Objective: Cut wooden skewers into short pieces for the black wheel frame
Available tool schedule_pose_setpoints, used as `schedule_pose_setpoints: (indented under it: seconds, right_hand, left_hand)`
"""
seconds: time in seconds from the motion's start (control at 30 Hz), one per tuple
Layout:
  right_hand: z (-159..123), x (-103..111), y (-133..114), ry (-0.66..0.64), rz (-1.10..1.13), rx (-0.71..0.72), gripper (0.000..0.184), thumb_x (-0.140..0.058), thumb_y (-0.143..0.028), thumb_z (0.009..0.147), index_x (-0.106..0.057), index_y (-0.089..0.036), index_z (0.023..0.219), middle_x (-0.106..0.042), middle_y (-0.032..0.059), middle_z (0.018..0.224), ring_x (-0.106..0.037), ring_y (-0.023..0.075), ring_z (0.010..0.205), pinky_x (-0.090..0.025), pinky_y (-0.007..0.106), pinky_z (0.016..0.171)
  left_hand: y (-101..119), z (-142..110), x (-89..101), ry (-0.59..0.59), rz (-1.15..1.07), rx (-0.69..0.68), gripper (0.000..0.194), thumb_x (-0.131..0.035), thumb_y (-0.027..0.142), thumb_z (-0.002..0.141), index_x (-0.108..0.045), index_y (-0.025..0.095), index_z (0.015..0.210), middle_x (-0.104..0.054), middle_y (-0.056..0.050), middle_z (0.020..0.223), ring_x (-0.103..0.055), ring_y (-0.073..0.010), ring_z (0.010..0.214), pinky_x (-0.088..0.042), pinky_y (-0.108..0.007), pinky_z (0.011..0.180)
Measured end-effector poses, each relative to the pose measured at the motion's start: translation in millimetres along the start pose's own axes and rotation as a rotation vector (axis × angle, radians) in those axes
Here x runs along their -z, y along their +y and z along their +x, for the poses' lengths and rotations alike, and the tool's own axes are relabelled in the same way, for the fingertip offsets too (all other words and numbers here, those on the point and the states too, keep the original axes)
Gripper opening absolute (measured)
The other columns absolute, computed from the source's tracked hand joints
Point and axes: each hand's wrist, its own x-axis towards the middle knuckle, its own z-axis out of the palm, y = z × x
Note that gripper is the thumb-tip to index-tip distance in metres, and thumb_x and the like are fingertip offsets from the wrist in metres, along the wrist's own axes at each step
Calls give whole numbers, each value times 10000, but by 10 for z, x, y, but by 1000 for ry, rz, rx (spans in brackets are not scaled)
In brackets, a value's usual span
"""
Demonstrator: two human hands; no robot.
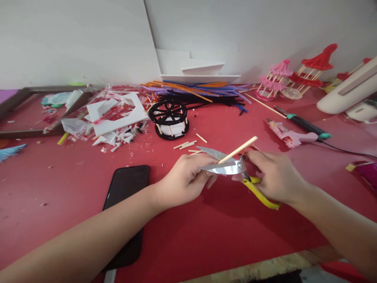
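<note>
My right hand [275,173] is closed around the yellow handles of a pair of scissors [228,168], whose metal blades are spread and point left. Between the blades lies a pale wooden stick [240,149], slanting up to the right. My left hand [191,177] is closed on the stick's lower end, which the fingers and blade partly hide. Just beyond the left hand, several short cut stick pieces [188,145] lie on the red table [176,239]. Behind them stands a small round frame [169,118] of black fuzzy rings joined by short sticks.
A black phone [126,184] lies left of my left forearm. White foam scraps [118,114] and plastic wrappings cover the back left. Coloured pipe cleaners [200,92] are heaped at the back. A pink glue gun [290,134], a soldering-iron-like tool [308,125] and pink and red models [275,80] stand right.
</note>
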Motion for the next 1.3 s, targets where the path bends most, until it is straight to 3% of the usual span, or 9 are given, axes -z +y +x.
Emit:
schedule_pose_setpoints:
  seconds: [0.3, 0.5, 0.6, 0.7, 0.83, 0.93, 1.0, 1.13, 1.3]
  right_hand:
    - [32, 11, 62, 11, 8, 168, 316, -483, -503, 856, -477, -189, 819, -566, 47, 706, -535, 177, 591, -412, 287, 528]
    - [28, 21, 56, 70, 13, 287, 299, -401, -461, 895, -483, -188, 805, -569, 48, 657, -534, 179, 565, -407, 287, 518]
    - [21, 45, 30, 26, 49, 226, 281, -446, -456, 876, -465, -199, 765, -529, 9, 603, -474, 143, 488, -354, 265, 468]
    - [26, 43, 1, -29, 48, 42, 304, -533, -487, 840, -468, -200, 766, -517, -13, 600, -450, 121, 460, -336, 250, 462]
    - [60, 6, 21, -57, -71, -55, 400, -559, -568, 804, -493, -180, 882, -595, 65, 771, -571, 197, 635, -398, 284, 544]
    - [94, -6, 92, -39, -128, -106, 469, -529, -621, 795, -513, -166, 910, -617, 113, 829, -600, 244, 708, -418, 318, 581]
    - [112, 2, 154, -32, -155, -259, 442, -544, -630, 779, -543, -190, 820, -625, 79, 712, -590, 228, 614, -401, 316, 548]
    - [110, 14, 276, -36, -226, -520, 348, -644, -562, 723, -616, -215, 729, -621, 47, 557, -585, 238, 531, -386, 329, 506]
    - [60, 13, 268, 46, -232, -296, 272, -605, -329, 795, -656, -148, 991, -697, 132, 915, -658, 301, 829, -505, 410, 672]
  left_hand:
    - [38, 52, -7, -240, -676, 363, 384, -511, 460, 909, -666, 130, 788, -536, -6, 551, -442, -86, 476, -440, -233, 495]
    - [96, 84, 67, -405, -784, 441, 360, -552, 490, 874, -655, 164, 759, -569, -28, 556, -440, -102, 467, -394, -219, 402]
    - [56, 57, 35, -342, -784, 405, 329, -514, 438, 909, -676, 175, 797, -581, -28, 549, -487, -109, 454, -486, -255, 477]
    - [-10, 29, -42, -95, -589, 285, 277, -493, 367, 933, -657, 175, 821, -564, -4, 548, -556, -122, 510, -535, -294, 613]
    - [-88, 29, -102, 239, -208, 158, 297, -426, 346, 965, -555, 174, 760, -518, 16, 585, -519, -97, 525, -455, -231, 540]
    - [-139, 49, -73, 460, -263, 176, 261, -380, 343, 981, -514, 189, 820, -427, 56, 558, -434, -81, 470, -447, -217, 514]
    - [-159, 60, -43, 542, -264, 214, 247, -372, 331, 982, -509, 190, 832, -412, 61, 549, -414, -83, 463, -452, -217, 514]
    - [-142, 53, -31, 468, 35, 301, 236, -365, 296, 980, -541, 180, 875, -444, 51, 543, -428, -84, 467, -395, -204, 488]
    - [-109, 24, -69, 250, 550, 259, 189, -404, 233, 951, -557, 167, 863, -574, -1, 670, -538, -125, 591, -405, -239, 559]
